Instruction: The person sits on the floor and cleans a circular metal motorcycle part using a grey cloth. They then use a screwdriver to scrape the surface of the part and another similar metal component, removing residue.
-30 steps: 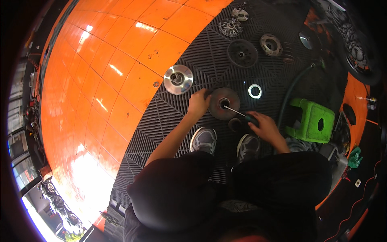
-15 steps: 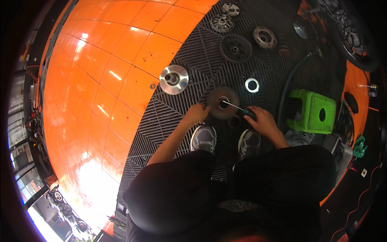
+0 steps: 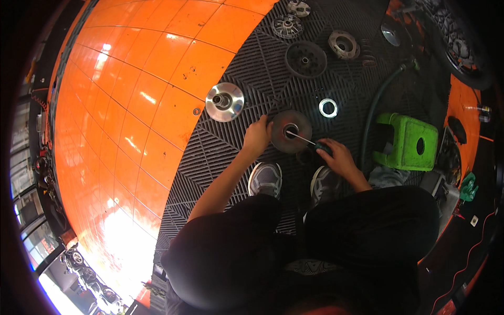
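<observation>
My right hand (image 3: 337,155) is closed round the dark handle of a screwdriver (image 3: 303,138). Its bright shaft slants left, and the tip sits at the central hole of a dull grey-brown metal disc (image 3: 283,143). Against the left rim of this disc, my left hand (image 3: 257,135) grips it, fingers pointing away from me and partly hidden. To the upper left lies a shiny silver disc (image 3: 237,105) with a raised hub. A bright metal ring (image 3: 322,108) rests right of the held disc, apart from both hands.
Beyond lie a dark round plate (image 3: 315,52), a grey clutch-like part (image 3: 336,48), a finned metal disc (image 3: 287,26) and a coil spring (image 3: 368,54). A green plastic stool (image 3: 401,142) and a dark hose (image 3: 374,105) are at right. Black ridged matting (image 3: 210,163) meets orange tiles (image 3: 142,105).
My left hand has shifted up along the disc's left rim. The disc appears slightly tilted, and my right hand keeps the screwdriver at its centre.
</observation>
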Demonstrator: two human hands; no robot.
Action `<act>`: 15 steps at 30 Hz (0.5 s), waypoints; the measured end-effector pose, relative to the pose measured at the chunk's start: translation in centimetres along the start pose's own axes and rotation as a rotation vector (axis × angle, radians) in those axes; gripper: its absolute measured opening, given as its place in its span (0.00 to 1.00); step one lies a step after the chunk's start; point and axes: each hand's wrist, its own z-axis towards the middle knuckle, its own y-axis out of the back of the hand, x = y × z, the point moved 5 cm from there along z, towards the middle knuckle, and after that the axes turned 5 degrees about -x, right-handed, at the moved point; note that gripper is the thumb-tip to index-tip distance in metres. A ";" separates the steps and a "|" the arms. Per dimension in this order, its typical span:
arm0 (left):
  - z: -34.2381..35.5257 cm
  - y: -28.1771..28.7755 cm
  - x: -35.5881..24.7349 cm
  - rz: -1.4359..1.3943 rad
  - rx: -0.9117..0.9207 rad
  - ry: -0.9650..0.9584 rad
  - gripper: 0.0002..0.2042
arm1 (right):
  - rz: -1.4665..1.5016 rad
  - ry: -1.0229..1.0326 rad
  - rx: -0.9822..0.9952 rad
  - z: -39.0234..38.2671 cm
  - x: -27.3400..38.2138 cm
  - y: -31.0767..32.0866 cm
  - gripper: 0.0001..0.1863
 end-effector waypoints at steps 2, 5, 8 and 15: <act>-0.2 -0.1 -0.1 -0.004 0.021 0.017 0.12 | 0.021 0.005 -0.001 0.0 -0.3 0.0 0.19; -0.3 0.1 -0.3 -0.003 0.041 0.029 0.12 | -0.027 0.034 -0.026 0.1 -0.5 0.0 0.20; -0.8 -0.2 -0.5 0.067 0.111 0.083 0.13 | -0.046 0.047 -0.040 0.2 -0.6 0.1 0.19; -1.0 -0.1 -0.7 0.237 0.146 0.022 0.15 | -0.127 0.092 -0.015 0.8 -0.2 0.7 0.18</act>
